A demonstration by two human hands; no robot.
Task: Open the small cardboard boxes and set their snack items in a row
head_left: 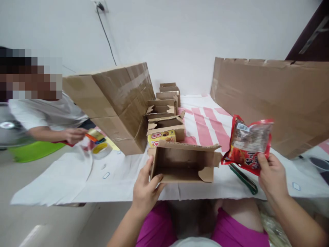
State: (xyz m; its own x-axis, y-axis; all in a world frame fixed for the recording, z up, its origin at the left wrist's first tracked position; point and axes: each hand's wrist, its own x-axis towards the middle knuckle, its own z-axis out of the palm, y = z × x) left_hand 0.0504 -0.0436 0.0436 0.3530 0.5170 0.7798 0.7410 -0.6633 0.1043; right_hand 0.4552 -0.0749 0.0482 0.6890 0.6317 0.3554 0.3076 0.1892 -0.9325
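Observation:
My left hand (147,185) grips the left end of a small open cardboard box (180,161), thumb over its near rim. The box lies near the table's front edge with its opening facing me, and nothing shows inside. My right hand (273,175) pinches the lower right corner of a red snack packet (248,142), held up to the right of the box and apart from it. Below the packet, a green-handled tool (244,180), perhaps a box cutter, rests on the cloth. Just behind the box sits a yellow printed packet (161,137).
Several open small boxes (164,120) run back in a row. Large cardboard boxes stand left (120,103) and right (269,99). At left, a person (51,116) holds something colourful beside a tape roll (100,149). White cloth (115,185) covers the table.

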